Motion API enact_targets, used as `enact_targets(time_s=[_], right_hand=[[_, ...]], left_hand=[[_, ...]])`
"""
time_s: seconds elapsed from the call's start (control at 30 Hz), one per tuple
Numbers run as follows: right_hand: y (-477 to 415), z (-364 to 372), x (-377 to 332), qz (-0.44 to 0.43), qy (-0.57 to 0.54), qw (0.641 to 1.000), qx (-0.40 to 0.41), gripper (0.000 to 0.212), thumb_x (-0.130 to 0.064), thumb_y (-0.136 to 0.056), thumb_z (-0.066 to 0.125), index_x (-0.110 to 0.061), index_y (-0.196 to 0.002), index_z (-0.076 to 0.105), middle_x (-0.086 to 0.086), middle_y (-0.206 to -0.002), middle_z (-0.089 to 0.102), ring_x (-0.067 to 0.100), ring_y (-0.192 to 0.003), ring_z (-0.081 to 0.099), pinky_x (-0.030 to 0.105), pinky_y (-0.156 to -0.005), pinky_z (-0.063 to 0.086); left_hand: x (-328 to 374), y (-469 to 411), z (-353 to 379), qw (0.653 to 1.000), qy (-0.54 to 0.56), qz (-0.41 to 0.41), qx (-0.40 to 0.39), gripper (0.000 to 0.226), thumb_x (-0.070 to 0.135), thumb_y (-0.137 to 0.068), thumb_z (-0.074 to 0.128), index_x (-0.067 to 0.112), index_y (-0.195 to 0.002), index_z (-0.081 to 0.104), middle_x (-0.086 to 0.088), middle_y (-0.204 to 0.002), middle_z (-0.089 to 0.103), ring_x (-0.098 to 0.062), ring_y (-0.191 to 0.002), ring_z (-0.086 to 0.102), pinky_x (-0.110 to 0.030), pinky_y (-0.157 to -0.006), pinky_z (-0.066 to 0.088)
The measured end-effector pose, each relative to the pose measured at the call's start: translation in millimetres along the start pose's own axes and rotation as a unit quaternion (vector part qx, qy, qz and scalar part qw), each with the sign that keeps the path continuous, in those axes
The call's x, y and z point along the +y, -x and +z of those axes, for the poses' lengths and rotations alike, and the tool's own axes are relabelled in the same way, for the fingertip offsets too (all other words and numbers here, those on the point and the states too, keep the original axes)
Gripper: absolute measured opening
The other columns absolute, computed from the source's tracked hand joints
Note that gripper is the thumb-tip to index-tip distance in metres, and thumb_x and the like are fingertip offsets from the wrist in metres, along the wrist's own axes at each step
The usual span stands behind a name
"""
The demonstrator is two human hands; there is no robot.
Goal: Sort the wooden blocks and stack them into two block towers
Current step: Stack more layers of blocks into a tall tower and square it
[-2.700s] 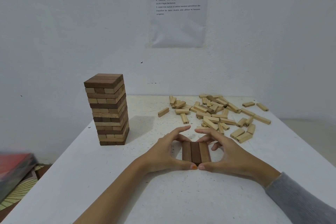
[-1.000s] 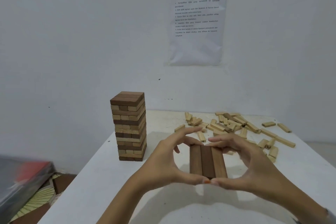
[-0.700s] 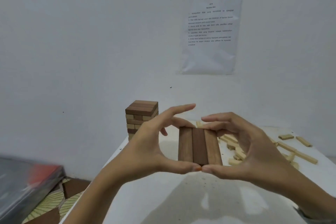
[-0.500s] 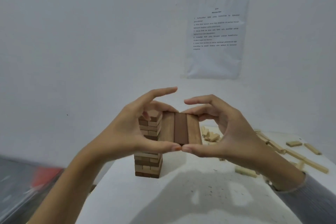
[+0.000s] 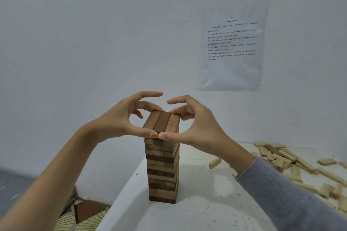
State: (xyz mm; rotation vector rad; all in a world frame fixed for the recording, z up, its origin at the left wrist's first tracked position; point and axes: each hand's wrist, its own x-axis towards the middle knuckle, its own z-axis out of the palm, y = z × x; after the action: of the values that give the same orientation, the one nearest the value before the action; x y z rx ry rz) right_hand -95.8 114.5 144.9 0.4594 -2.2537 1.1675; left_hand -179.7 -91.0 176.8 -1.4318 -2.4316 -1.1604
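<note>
Moved: three dark brown wooden blocks (image 5: pixel 163 122), lifted off the white counter (image 5: pixel 197 212), now at the top of the tall wooden tower (image 5: pixel 162 170).
Grip: left hand (image 5: pixel 120 118) and right hand (image 5: pixel 197 124) pinch the row's ends with curled fingers (image 5: pixel 150 94).

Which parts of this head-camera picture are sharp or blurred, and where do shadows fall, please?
In the head view the tower, the layer of three blocks, the left hand and right hand are sharp; the loose blocks at the right edge are smeared; the printed sheet is soft, hardly legible; light is even, without glare, with a soft shadow on the table before the tower.
</note>
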Motion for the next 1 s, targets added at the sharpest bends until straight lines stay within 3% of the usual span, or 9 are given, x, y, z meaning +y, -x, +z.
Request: enact_targets(time_s=[0.1, 0.2, 0.33, 0.53, 0.67, 0.77, 0.9, 1.0], right_hand=[[-7, 6, 6, 0.03, -0.009, 0.999, 0.007, 0.071, -0.039, -0.058, 0.091, -0.034, -0.119, 0.055, -0.008, -0.105, 0.067, 0.002, -0.102, 0.059, 0.008, -0.081, 0.045], [-11, 9, 9, 0.051, -0.011, 0.999, 0.002, 0.071, -0.038, -0.06, 0.091, -0.031, -0.12, 0.055, -0.008, -0.104, 0.066, -0.002, -0.097, 0.058, 0.0, -0.071, 0.042], [-16, 12, 12, 0.065, -0.002, 0.998, -0.01, 0.073, -0.038, -0.062, 0.09, -0.03, -0.124, 0.052, -0.006, -0.109, 0.065, 0.002, -0.1, 0.057, 0.006, -0.072, 0.041], [-17, 16, 16, 0.072, -0.005, 0.997, -0.011, 0.072, -0.039, -0.063, 0.089, -0.031, -0.124, 0.051, -0.008, -0.106, 0.063, -0.003, -0.094, 0.055, 0.005, -0.072, 0.039], [-17, 16, 17, 0.07, -0.005, 0.997, -0.009, 0.072, -0.038, -0.064, 0.088, -0.029, -0.125, 0.052, -0.007, -0.106, 0.064, -0.002, -0.092, 0.057, 0.001, -0.068, 0.041], [-17, 15, 18, 0.071, -0.014, 0.997, -0.01, 0.071, -0.036, -0.065, 0.088, -0.027, -0.125, 0.052, -0.006, -0.105, 0.066, -0.003, -0.09, 0.057, -0.003, -0.068, 0.04], [-16, 16, 20, 0.07, -0.015, 0.997, -0.009, 0.071, -0.038, -0.063, 0.089, -0.028, -0.124, 0.053, -0.007, -0.104, 0.066, -0.003, -0.093, 0.058, -0.003, -0.07, 0.039], [-16, 17, 20, 0.073, -0.019, 0.997, -0.011, 0.071, -0.036, -0.064, 0.088, -0.028, -0.125, 0.052, -0.009, -0.102, 0.066, -0.004, -0.092, 0.057, -0.003, -0.069, 0.039]], left_hand=[[-11, -9, -2, 1.0, 0.012, -0.02, -0.017, 0.097, 0.057, -0.054, 0.083, 0.034, -0.138, 0.041, 0.01, -0.116, 0.067, -0.016, -0.118, 0.056, -0.024, -0.087, 0.047], [-22, -16, -2, 0.998, 0.028, -0.032, -0.036, 0.092, 0.044, -0.059, 0.084, 0.032, -0.139, 0.04, 0.006, -0.117, 0.067, -0.018, -0.117, 0.057, -0.034, -0.092, 0.047], [-33, -20, -1, 0.997, 0.053, -0.041, -0.046, 0.094, 0.047, -0.058, 0.085, 0.031, -0.139, 0.04, 0.003, -0.118, 0.067, -0.02, -0.116, 0.058, -0.032, -0.091, 0.049], [-45, -22, 1, 0.995, 0.068, -0.044, -0.053, 0.082, 0.024, -0.067, 0.081, 0.032, -0.138, 0.041, 0.004, -0.118, 0.067, -0.019, -0.114, 0.06, -0.029, -0.088, 0.052], [-46, -22, 2, 0.995, 0.079, -0.044, -0.052, 0.091, 0.043, -0.06, 0.085, 0.032, -0.138, 0.041, 0.004, -0.118, 0.067, -0.019, -0.114, 0.06, -0.026, -0.089, 0.052], [-47, -23, 3, 0.994, 0.087, -0.045, -0.052, 0.087, 0.04, -0.06, 0.083, 0.032, -0.137, 0.042, 0.004, -0.118, 0.067, -0.02, -0.114, 0.06, -0.028, -0.089, 0.053], [-49, -22, 6, 0.993, 0.092, -0.052, -0.051, 0.095, 0.057, -0.056, 0.084, 0.032, -0.137, 0.043, 0.004, -0.119, 0.067, -0.02, -0.114, 0.06, -0.026, -0.088, 0.053], [-49, -21, 8, 0.992, 0.101, -0.057, -0.056, 0.097, 0.059, -0.055, 0.083, 0.031, -0.138, 0.042, 0.004, -0.12, 0.066, -0.019, -0.114, 0.059, -0.026, -0.088, 0.053]])
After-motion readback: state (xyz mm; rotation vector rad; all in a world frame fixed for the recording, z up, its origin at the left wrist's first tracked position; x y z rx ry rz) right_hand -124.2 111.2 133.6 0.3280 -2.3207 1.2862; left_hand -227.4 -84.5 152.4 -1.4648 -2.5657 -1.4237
